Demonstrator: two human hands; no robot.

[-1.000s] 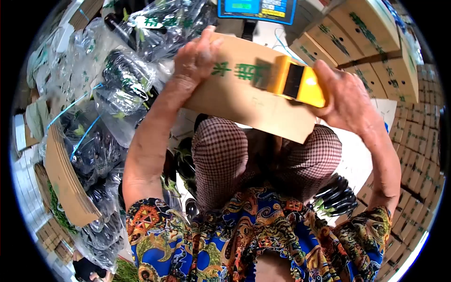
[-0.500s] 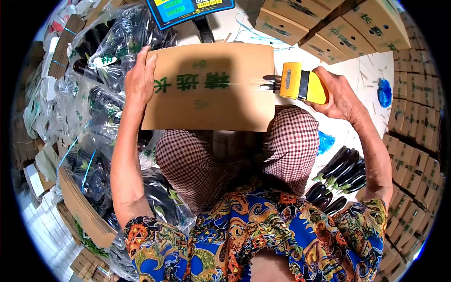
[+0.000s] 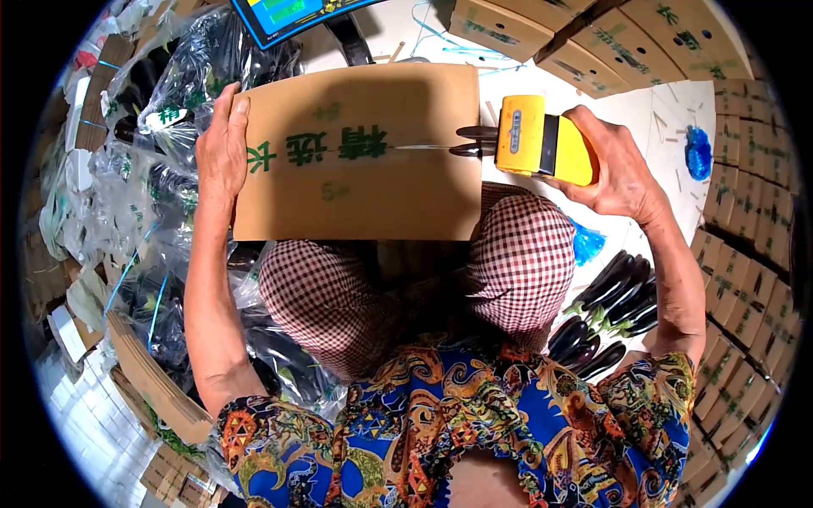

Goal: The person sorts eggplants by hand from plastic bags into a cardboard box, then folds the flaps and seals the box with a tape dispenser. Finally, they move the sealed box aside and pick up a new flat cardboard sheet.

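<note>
A cardboard box (image 3: 288,203) with green printed characters sits over my knees, its large face turned up and a seam running across the middle. My left hand (image 3: 222,157) grips its left edge, thumb lying on the top face. In my right hand (image 3: 614,165) is a yellow carton stapler (image 3: 521,135) with a black band. Two dark curved prongs of the stapler reach over the right edge of the box, right at the seam. A shadow covers much of the top face.
Several eggplants (image 3: 622,279) lie on the floor at right near a blue plastic piece (image 3: 586,244). Printed cartons (image 3: 627,51) stand ahead, with more stacked along the right. Clear plastic bags (image 3: 161,195) of eggplants fill the left. A scale display (image 3: 292,13) stands at the top.
The box has shifted slightly left in view, along with my left hand. The stapler's prongs remain over its right edge at the seam. The view itself has shifted a little.
</note>
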